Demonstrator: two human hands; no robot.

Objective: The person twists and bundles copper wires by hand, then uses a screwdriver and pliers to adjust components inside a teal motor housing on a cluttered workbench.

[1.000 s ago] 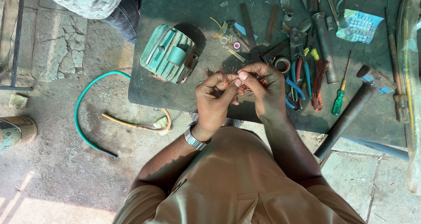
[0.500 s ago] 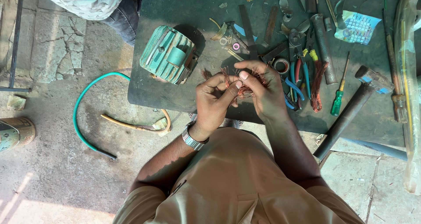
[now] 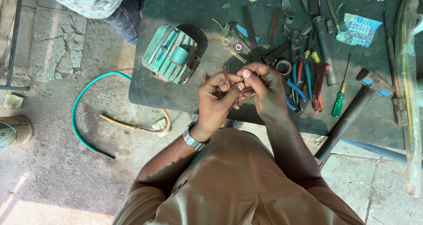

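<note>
Over the near edge of a dark workbench (image 3: 176, 97), my left hand (image 3: 216, 101) and my right hand (image 3: 264, 90) meet and pinch a small tangle of thin copper wire (image 3: 247, 90). Fingers of both hands close on its strands; loose ends stick out above the left fingers. A metal watch sits on my left wrist. To the left of my hands a green electric motor housing (image 3: 169, 53) rests on the bench. To their right lies another bundle of copper wire (image 3: 319, 86).
Pliers with blue and red handles (image 3: 297, 82), a green-handled screwdriver (image 3: 339, 101), a hammer (image 3: 352, 110), metal bars and a roll of tape (image 3: 283, 66) lie to the right. A green hose (image 3: 79, 115) curls on the concrete floor. Another person's leg (image 3: 123, 13) is at top left.
My hands stay together on the copper wire, with small finger movements working the strands. The view has shifted slightly.
</note>
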